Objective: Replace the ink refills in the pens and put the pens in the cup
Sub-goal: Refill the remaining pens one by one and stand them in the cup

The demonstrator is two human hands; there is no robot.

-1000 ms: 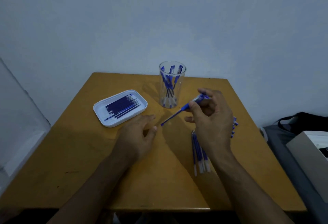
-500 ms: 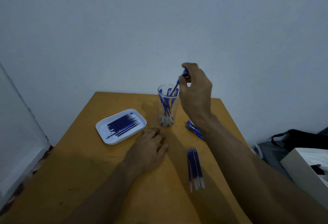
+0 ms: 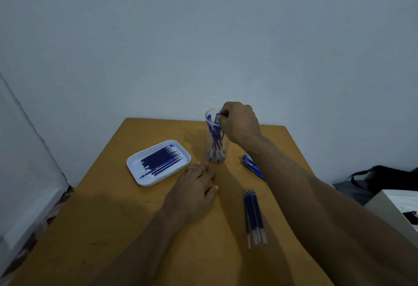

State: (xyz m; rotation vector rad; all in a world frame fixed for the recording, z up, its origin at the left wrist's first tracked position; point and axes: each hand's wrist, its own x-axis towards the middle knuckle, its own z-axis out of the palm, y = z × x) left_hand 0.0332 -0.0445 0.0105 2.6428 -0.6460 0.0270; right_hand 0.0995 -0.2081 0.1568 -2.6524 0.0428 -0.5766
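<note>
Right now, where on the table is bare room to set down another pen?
Bare wood lies in front of the white tray, left of the left hand, and between that hand and the loose refills. It is crowded around the cup, right hand and pens.

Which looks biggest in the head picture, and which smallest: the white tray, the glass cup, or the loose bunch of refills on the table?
1. white tray, widest patch of the picture.
2. glass cup and bunch of refills: they look about equally long. The refills lie nearer the camera, so I won't rank them.
</note>
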